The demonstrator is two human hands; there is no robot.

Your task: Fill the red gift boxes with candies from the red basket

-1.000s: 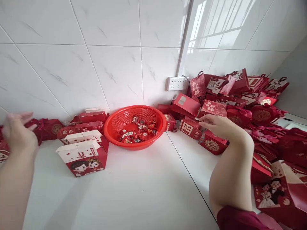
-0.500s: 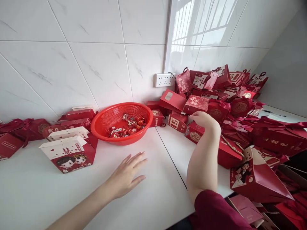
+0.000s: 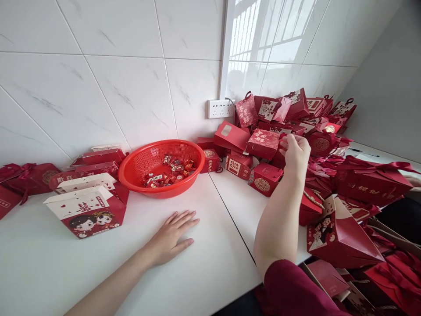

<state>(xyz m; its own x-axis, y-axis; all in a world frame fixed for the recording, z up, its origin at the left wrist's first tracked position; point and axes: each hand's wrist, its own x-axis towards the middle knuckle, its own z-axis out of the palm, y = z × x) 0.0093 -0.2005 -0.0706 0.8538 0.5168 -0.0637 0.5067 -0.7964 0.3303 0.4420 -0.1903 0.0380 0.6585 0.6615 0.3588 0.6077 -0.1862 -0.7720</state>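
My left hand [image 3: 176,237] lies flat on the white table [image 3: 210,281], fingers spread, holding nothing. In front of it is a red plastic basket [image 3: 164,193] with several small wrapped candies [image 3: 177,166] inside. My right hand [image 3: 295,151] reaches into the pile of red gift boxes, its fingers pinched at the ribbon [image 3: 282,138] of a red gift box [image 3: 279,159], which is partly hidden by the hand and neighbouring boxes. Close by are a pink-red patterned box [image 3: 263,142] and a box with a round gold emblem [image 3: 263,181].
A box with two cartoon faces [image 3: 94,219] stands at the left, its white flaps up, with more red boxes behind. A power strip [image 3: 219,109] is on the tiled wall. More boxes crowd the right side, where part of another person's hand [image 3: 413,181] shows.
My right hand has moved right and up from beside the patterned box to the ribboned box. My left hand has settled flat on the table. The view has shifted slightly.
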